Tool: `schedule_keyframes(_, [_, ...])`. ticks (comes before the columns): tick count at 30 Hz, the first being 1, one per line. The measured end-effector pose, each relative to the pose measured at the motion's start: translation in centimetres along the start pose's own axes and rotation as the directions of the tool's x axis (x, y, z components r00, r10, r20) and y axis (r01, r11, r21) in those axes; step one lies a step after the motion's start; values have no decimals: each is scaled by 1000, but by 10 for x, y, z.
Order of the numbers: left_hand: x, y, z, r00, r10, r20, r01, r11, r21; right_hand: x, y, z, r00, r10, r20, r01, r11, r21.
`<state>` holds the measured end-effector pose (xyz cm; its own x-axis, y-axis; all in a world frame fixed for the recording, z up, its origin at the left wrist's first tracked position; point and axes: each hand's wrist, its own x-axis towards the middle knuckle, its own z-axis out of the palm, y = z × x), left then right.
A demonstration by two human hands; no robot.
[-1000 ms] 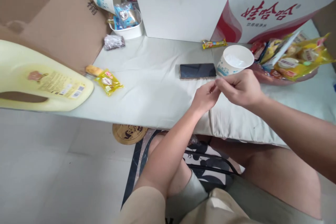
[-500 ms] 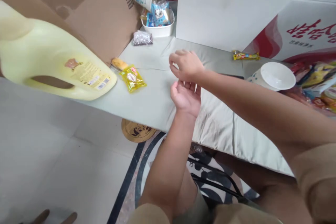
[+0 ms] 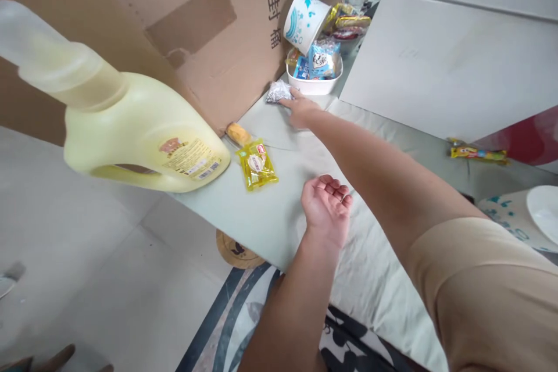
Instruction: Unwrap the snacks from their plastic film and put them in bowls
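At the far side of the table, my right hand [image 3: 301, 110] reaches out with its fingers apart, the tips at the near right edge of a small packet in clear, shiny wrap [image 3: 279, 92]. The packet rests on the tabletop, and its contents are hard to make out. Palm up, my left hand [image 3: 328, 203] is held over the pale cloth with loosely curled fingers and nothing visible in it. Left of it lie a yellow-green snack packet [image 3: 257, 165] and a small wrapped bread roll [image 3: 238, 133].
A white bowl of snacks [image 3: 316, 87] stands behind the right hand, with a tilted paper cup [image 3: 300, 26] above it. A large pale-yellow jug [image 3: 143, 122] stands at left by a cardboard box [image 3: 204, 64]. White boxes [image 3: 436, 64] and another paper cup [image 3: 505, 215] are at right.
My right hand has moved from above my left hand out to the shiny wrapped packet. The left hand remains palm up near the table's front. The view has shifted left.
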<state>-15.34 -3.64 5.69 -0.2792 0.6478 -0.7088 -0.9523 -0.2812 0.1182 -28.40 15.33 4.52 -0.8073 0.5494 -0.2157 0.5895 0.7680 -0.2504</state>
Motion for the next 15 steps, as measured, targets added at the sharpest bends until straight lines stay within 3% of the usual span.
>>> schedule_keyframes(2, [-1,-1,-1,1000,8,18,-8,1000,1,-13,6,4,999,-25,-21,25,1000,0])
schedule_keyframes(5, [-7,-5,-2,998,-4,59,3,1000,15,-62,20,11,993,-82,-80,82,997,-8])
schedule_keyframes(9, [-21,-14,-3,985,-1,174,-8,999,47,-168,53,18,983,-75,-168,77,997,7])
schedule_keyframes(10, [-24,-17,-3,979,6,205,-18,998,58,-199,65,19,968,-46,-245,63,996,63])
schedule_keyframes(12, [-27,-27,-2,969,20,246,-49,993,112,-264,91,23,891,22,-454,66,982,178])
schedule_keyframes(15, [-30,-57,-3,959,15,282,-122,922,367,-358,121,38,671,158,-725,48,966,255])
